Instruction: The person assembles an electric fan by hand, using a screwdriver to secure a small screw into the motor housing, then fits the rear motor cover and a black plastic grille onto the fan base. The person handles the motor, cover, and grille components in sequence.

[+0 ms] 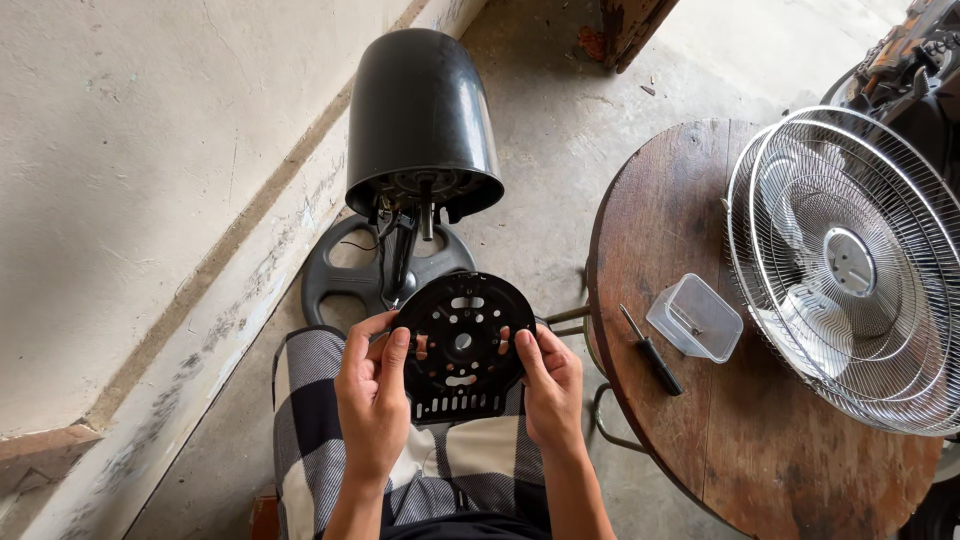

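Two hands gripping one black round plate, pierced with slots and holes, held upright over the lap. Left hand closed on the plate's left edge, thumb laid across its face; right hand closed on the right edge, thumb likewise on the face. Just beyond the plate, a black motor housing standing on a thin neck above a round black base on the concrete floor, close against the wall. Checked shorts beneath the hands. To the right, a round wooden worktop bearing a black-handled screwdriver, a small clear plastic tub just beside it, and chrome wire fan guards lying flat at the far right edge, well apart from the hands.
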